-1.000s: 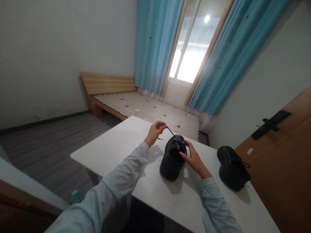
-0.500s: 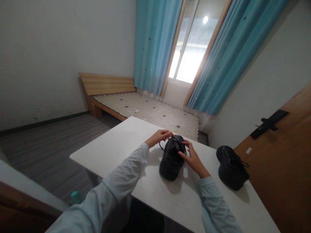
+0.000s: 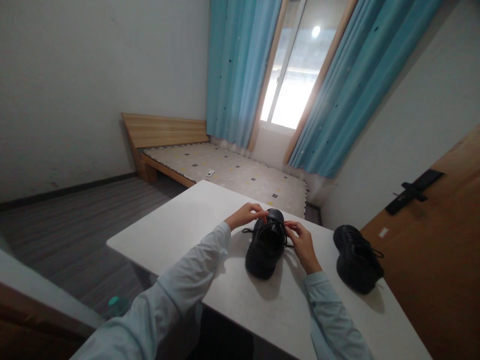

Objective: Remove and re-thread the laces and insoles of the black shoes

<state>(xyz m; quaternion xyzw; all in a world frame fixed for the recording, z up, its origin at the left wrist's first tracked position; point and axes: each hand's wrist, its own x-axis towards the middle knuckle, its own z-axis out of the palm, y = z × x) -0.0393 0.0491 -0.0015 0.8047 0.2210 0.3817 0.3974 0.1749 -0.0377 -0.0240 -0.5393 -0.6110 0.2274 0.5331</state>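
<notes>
A black lace-up shoe point(image 3: 262, 252) rests on the white table, its toe pointing away from me and its opening facing me. My left hand point(image 3: 247, 216) reaches over its left side, fingers closed at the lacing near the tongue. On the other side, my right hand point(image 3: 303, 245) has thumb and fingertips pinched together at the lace beside the eyelets. The exact grip of both fingertips is small and partly hidden. One loose shoelace end point(image 3: 247, 230) sticks out to the left, below my left hand. The second black shoe point(image 3: 358, 260) lies apart at the right.
The white table point(image 3: 168, 230) ends close to my body. Beyond it stands a bed point(image 3: 232, 165) with a white remote point(image 3: 210, 173) on it. A wooden door point(image 3: 423, 240) with a black handle is at the right. A green-capped bottle point(image 3: 115, 302) stands low at the left.
The lace loop that stood raised over the shoe has come down, and a lace end now lies out to the left. My right hand has drawn back slightly to the right, off the shoe's opening.
</notes>
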